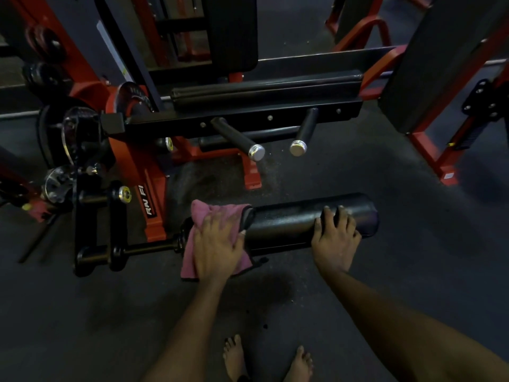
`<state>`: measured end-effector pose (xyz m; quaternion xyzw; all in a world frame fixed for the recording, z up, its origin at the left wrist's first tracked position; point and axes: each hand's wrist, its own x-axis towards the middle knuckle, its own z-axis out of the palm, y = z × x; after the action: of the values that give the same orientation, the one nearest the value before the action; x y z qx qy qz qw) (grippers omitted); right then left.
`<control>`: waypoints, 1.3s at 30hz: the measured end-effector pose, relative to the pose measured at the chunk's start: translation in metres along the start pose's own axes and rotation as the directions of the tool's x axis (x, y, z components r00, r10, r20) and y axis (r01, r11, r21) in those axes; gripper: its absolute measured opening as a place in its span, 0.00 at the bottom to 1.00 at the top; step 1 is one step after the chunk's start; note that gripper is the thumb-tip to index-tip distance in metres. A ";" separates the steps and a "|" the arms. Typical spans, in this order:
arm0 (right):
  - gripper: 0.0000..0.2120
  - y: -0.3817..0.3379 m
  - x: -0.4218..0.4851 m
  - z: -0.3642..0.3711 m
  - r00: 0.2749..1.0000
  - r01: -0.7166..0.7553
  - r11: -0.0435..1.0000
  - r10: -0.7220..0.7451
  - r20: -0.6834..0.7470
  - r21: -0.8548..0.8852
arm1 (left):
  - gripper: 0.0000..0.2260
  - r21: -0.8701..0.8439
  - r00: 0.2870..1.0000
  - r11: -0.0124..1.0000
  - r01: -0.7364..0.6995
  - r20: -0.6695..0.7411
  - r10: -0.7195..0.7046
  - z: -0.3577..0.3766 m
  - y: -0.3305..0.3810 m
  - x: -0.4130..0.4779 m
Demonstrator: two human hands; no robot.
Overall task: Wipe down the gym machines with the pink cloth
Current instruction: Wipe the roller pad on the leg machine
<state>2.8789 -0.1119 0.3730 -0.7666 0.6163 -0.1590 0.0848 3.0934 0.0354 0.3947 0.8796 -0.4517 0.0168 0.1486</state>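
Pink cloth [202, 215] is draped over the left end of a black foam roller pad [286, 223] in the lower middle of the frame, one corner hanging below the pad. The left hand [217, 245] lies on the cloth with its fingers spread fairly flat, pressing it against the pad. The right hand [336, 234] grips the pad near its right end, fingers curled over the top and thumb on the near side.

The pad's shaft runs left into a black pivot arm [93, 221] with a yellow-capped knob [126, 193], mounted on the red machine frame [154, 186]. Just above the pad, two black handles with chrome end caps [256, 152] jut toward the camera from a black crossbar [234, 121]; a second long roller pad [264, 89] sits above that bar. Another red-framed machine [429, 150] stands at the right edge. Bare feet [237, 357] rest on the dark floor [82, 326] at the bottom centre.
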 end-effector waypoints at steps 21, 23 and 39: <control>0.18 0.017 -0.008 -0.007 0.998 0.055 0.996 -0.055 -0.009 0.076 | 0.23 0.053 0.926 0.925 0.377 -0.020 -0.377 0.012 0.057 0.021; 0.18 0.019 -0.004 -0.009 0.997 0.075 0.996 -0.075 0.009 0.058 | 0.23 0.000 0.969 0.969 0.248 0.026 -0.248 0.021 0.095 0.019; 0.21 0.027 0.005 -0.023 0.993 0.119 0.987 -0.120 0.006 0.104 | 0.21 -0.052 0.983 0.992 0.114 0.151 -0.105 0.025 0.148 0.019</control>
<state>2.8471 -0.1216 0.3866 -0.7978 0.5596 -0.1906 0.1183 2.9835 -0.0680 0.4105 0.8969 -0.4129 -0.0704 0.1419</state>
